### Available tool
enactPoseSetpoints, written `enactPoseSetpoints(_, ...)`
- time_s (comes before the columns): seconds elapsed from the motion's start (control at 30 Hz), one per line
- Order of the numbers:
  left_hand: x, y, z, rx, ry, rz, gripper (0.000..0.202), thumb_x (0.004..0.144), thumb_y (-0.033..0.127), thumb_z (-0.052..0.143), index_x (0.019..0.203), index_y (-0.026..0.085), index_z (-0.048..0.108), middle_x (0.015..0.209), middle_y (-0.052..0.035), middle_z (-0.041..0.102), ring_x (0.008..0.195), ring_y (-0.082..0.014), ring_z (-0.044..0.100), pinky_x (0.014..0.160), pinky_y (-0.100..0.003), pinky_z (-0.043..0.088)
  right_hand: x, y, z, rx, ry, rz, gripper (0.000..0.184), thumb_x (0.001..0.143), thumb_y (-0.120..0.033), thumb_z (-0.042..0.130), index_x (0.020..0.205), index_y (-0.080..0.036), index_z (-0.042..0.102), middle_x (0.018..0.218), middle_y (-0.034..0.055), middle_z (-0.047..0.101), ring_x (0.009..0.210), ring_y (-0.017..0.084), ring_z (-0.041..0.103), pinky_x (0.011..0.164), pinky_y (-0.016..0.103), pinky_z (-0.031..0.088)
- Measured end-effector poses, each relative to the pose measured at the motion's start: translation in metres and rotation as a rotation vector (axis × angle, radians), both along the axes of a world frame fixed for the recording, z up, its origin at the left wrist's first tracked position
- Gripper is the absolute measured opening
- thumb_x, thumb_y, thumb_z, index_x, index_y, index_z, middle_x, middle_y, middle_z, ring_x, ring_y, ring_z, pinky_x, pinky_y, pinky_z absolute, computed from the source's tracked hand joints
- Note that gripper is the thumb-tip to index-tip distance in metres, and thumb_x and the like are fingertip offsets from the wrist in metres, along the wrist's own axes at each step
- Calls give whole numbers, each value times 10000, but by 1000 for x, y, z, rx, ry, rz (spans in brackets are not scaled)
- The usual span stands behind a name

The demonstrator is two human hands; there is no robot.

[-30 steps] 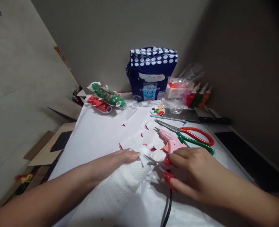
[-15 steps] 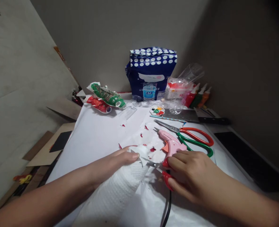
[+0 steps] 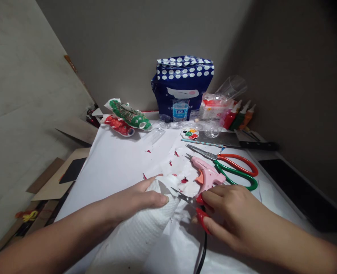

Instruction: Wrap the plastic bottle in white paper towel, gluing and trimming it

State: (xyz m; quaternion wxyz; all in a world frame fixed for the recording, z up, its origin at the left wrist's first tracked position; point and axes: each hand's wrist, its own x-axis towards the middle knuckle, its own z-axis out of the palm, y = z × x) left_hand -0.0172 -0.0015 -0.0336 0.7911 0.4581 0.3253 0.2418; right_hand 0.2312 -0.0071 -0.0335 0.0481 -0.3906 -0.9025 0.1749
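Paper towel roll: I see the white paper towel roll (image 3: 140, 232) lying on its side near the front edge of the table (image 3: 114, 160), toward the left corner.
Left hand: My left hand (image 3: 137, 198) lies on top of the roll, fingers curled down over its far end, pressing on it.
Small scissors: The small scissors (image 3: 193, 207) with red handles sit just right of the roll, their tips pointing at the end of the roll.
Right hand: My right hand (image 3: 231, 213) is closed around the red handles, thumb and fingers gripping them.
Glue gun: A pink glue gun (image 3: 207, 175) lies just behind my right hand, touching the fingers. Its black cord (image 3: 202, 255) runs off the front edge.
Big scissors: Scissors with red and green handles (image 3: 228, 165) lie just past the glue gun, toward the right edge.
Red bits: Little red scraps (image 3: 175, 153) are spread over the middle of the table.
Back edge: A blue bag with white dots (image 3: 184, 85) stands at the back edge. A small water bottle (image 3: 180, 110) stands in front of it. Paint bottles (image 3: 239, 114) lean near the back right corner.
Back left corner: A green and red fish craft (image 3: 128, 116) lies there.
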Motion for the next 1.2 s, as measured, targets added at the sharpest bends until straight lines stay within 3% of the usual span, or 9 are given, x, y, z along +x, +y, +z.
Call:
enactPoseSetpoints(0.27, -6, -2, 2, 31, 208, 105, 752, 767, 377, 709, 1435, 188, 422, 1399, -121, 550, 1335, -373, 423, 1104, -501, 309, 3, -5, -17, 214, 59, -21, 147, 867, -256, 502, 746, -204, 568, 665, 35, 604, 586, 176, 520, 577, 308, 312)
enactPoseSetpoints(0.37, -9, -4, 2, 28, 247, 125, 764, 757, 385, 718, 1440, 210, 425, 1431, -114, 522, 1374, -377, 373, 1119, -495, 292, 3, -3, -16, 192, 54, -12, 163, 881, -266, 486, 753, -207, 568, 676, 35, 609, 603, 180, 527, 581, 305, 319)
enactPoseSetpoints(0.53, -8, -4, 5, 28, 297, 114, 803, 750, 409, 716, 1453, 203, 387, 1449, -113, 503, 1347, -368, 412, 1126, -503, 272, 3, 2, -12, 141, 11, -23, 188, 875, -340, 508, 756, -207, 565, 717, 46, 619, 646, 190, 546, 594, 302, 332)
enactPoseSetpoints(0.77, -4, -1, 5, 84, 200, 56, 682, 779, 365, 670, 1399, 187, 446, 1394, -113, 555, 1305, -359, 456, 1112, -509, 281, 2, 6, -15, 176, 33, 33, 179, 889, -277, 489, 732, -205, 535, 680, 25, 601, 611, 164, 519, 587, 286, 320)
enactPoseSetpoints(0.93, -2, -2, 3, 0, 61, 25, 652, 782, 322, 649, 1384, 161, 458, 1296, -131, 622, 1220, -338, 536, 1069, -488, 326, 4, 7, -15, 203, 66, 29, 192, 885, -244, 480, 702, -199, 516, 641, 19, 574, 580, 155, 491, 569, 282, 296)
enactPoseSetpoints(1.07, 0, -3, 1, -34, -35, 0, 639, 778, 303, 643, 1381, 166, 478, 1183, -125, 676, 1142, -333, 585, 1042, -471, 345, 3, 9, -7, 129, 41, 41, 121, 838, -246, 532, 729, -196, 521, 682, 25, 584, 623, 161, 507, 593, 275, 312)
enactPoseSetpoints(1.2, 0, -3, -4, -62, -61, 19, 572, 773, 299, 630, 1320, 152, 552, 875, -88, 738, 1012, -308, 644, 1001, -430, 381, 2, 12, -2, 59, 15, 50, 106, 813, -254, 566, 738, -203, 513, 705, 17, 596, 636, 156, 500, 597, 267, 313)
